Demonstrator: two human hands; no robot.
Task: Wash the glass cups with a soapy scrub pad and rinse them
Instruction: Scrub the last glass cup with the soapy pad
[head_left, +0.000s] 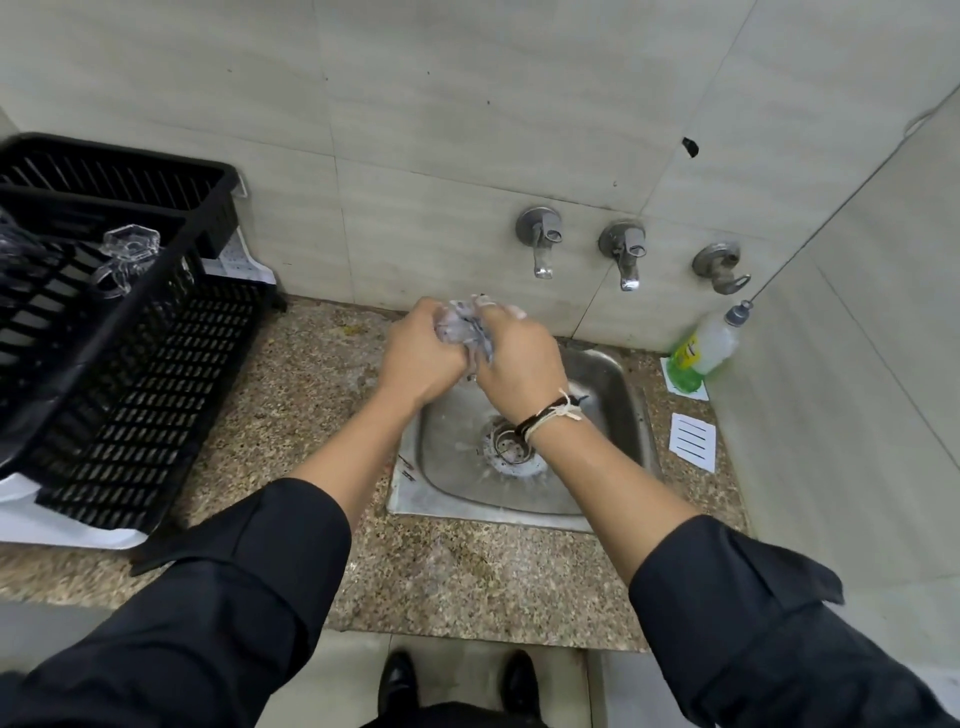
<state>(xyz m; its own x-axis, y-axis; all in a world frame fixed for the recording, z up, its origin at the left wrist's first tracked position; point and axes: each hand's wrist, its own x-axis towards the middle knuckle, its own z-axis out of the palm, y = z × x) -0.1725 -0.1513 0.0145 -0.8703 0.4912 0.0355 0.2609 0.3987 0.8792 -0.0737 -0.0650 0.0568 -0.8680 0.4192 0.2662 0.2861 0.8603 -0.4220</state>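
I see both hands raised together over the back left corner of the steel sink (613, 374), pressed close against each other. The left hand (421, 358) has its fingers curled round a glass cup (460, 325), and the right hand (519, 364) is wrapped over the same cup from the other side, with foam on its fingertips. The cup is blurred and mostly hidden between the palms; I cannot make out a scrub pad in there. A black and pale cord bracelet (550, 415) sits on the right wrist, and both arms wear dark sleeves pushed back from the forearms.

The sink is set in a speckled stone worktop (291, 415), its basin wet around the drain strainer (511, 447). Three wall taps (626, 254) stick out of the tiles behind it. On the left of the worktop a black plastic dish rack (135, 374) stands on a white tray, with another glass cup (127, 260) lying tilted in it. In the right corner a dish soap bottle (711, 343) leans against the wall, green liquid at its bottom
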